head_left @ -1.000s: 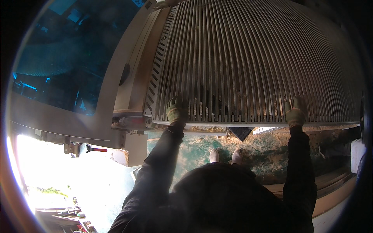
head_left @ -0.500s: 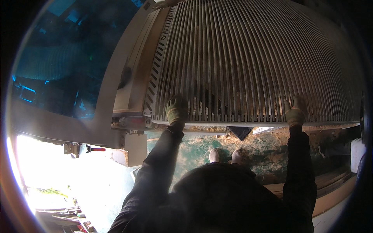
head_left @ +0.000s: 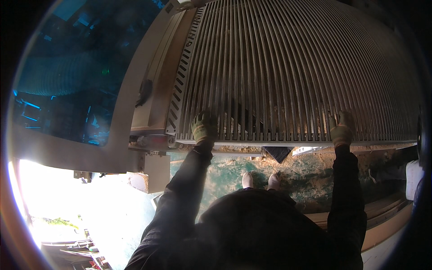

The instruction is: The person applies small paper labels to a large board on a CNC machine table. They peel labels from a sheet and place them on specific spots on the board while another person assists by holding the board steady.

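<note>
A wide slatted metal bed (head_left: 279, 81) of long parallel bars stretches out in front of me. My left hand (head_left: 204, 127), in a greenish work glove, is closed on the bars near the left end of its front edge. Farther right, my right hand (head_left: 342, 129) wears a similar glove and grips the bars by the same edge, with one finger apart from the others. The tips of my fingers are partly hidden among the bars.
A blue-tinted window (head_left: 67, 85) in a thick pale frame (head_left: 121, 108) stands left of the bed. What looks like another person's hand (head_left: 185, 6) is at the far left corner. Boards (head_left: 382, 213) lie at lower right; debris covers the green floor (head_left: 229, 168).
The framed blue window has moved slightly toward me, now covering the red handle seen below it before. Both my hands and the slatted bed stay in place.
</note>
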A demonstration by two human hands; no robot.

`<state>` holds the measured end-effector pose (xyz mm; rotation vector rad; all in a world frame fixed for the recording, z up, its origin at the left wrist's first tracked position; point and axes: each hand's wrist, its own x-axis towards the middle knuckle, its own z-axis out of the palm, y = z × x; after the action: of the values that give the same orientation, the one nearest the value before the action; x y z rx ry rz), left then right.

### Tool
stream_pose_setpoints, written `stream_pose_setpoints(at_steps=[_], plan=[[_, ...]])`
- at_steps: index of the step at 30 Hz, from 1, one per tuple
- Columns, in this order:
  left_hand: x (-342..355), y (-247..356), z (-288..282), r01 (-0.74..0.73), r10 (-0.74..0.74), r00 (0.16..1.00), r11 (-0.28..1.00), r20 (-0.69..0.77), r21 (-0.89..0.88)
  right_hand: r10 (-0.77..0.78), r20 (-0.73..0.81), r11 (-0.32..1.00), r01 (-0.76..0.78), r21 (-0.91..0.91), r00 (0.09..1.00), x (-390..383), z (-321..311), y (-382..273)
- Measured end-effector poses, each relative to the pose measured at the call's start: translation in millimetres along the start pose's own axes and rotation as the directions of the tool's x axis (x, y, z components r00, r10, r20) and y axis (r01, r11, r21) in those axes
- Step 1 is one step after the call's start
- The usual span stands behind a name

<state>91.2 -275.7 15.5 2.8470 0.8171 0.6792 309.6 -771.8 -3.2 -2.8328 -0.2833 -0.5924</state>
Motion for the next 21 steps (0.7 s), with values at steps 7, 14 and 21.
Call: stream_pose_setpoints(at_steps=[7,14,21], plan=[[0.4,-1.0,-1.5,-0.004,0.004,1.0,1.0,0.002,-0.001,-0.06,-0.088,0.998,0.062,0.021,0.994,0.6,1.4,2.7],[6.4,-0.5,-5.5,0.021,-0.021,0.998,1.0,0.059,-0.012,-0.061,-0.1,0.997,0.066,0.048,0.993,-0.2,-0.5,1.8],[5.3,-1.4,-10.6,-0.031,0.03,0.999,0.994,-0.011,-0.104,0.024,-0.041,0.994,-0.019,0.108,0.999,-1.8,-2.1,-2.8]])
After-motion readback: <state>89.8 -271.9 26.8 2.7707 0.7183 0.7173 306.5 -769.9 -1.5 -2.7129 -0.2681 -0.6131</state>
